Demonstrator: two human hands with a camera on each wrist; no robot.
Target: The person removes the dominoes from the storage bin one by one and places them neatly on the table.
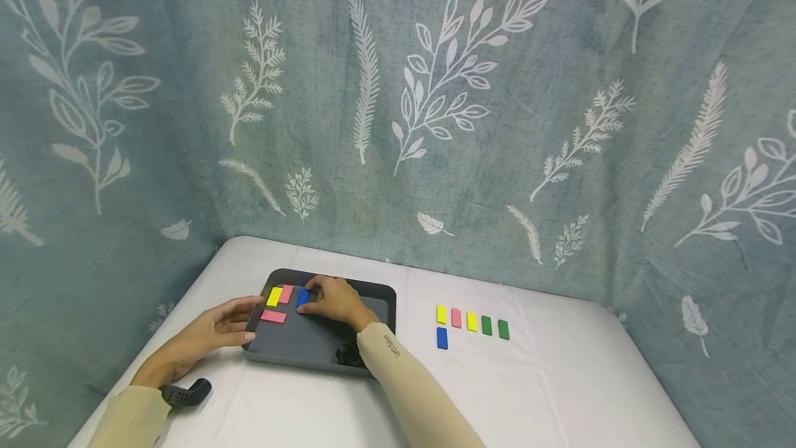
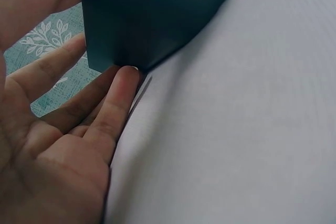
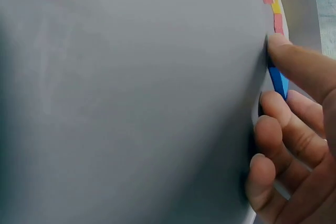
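A dark grey tray stands on the white table. Inside it, my right hand pinches a blue block between thumb and fingertips, low at the tray floor. In the right wrist view the same blue block shows between the thumb and the fingers. Left of it lie a pink block and a yellow block side by side, with another pink block lying crosswise in front. My left hand is at the tray's left side, its fingers loosely extended and fingertips right at the wall.
Right of the tray, a row of blocks lies on the table: a yellow one, a pink one, another yellow one and two green ones. A blue block lies before the row. Patterned curtain hangs behind.
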